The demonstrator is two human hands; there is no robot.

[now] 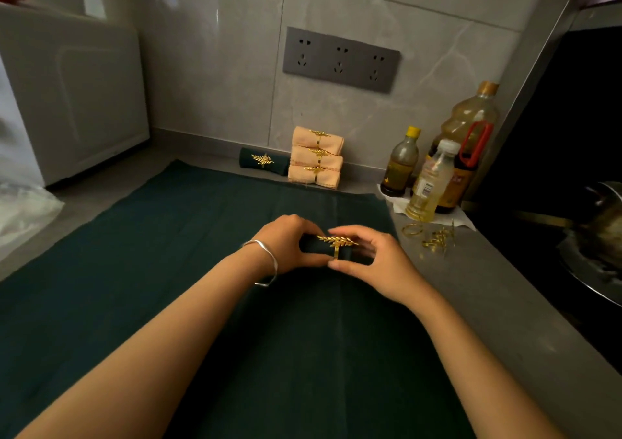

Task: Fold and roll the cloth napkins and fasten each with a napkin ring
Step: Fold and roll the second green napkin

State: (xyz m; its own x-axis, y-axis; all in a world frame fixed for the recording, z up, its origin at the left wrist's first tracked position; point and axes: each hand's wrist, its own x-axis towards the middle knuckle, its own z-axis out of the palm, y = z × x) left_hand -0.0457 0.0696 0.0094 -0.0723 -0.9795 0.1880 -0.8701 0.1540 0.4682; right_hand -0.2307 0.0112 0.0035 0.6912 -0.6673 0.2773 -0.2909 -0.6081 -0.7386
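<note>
Sitting above the dark green cloth (202,253) spread on the worktop (488,304), the rolled green napkin (319,248) is gripped at one end by the left hand (286,243), while the right hand (380,263) pinches the gold leaf napkin ring (337,241) around its middle. If the left grip loosens, the roll could likely spring open; a tug might snag the leaf in the fabric. Finished rolls, one green (264,161) and three peach (316,157), lie by the wall. Spare rings (434,236) nearby blur together, and the napkin's right end is hidden.
</note>
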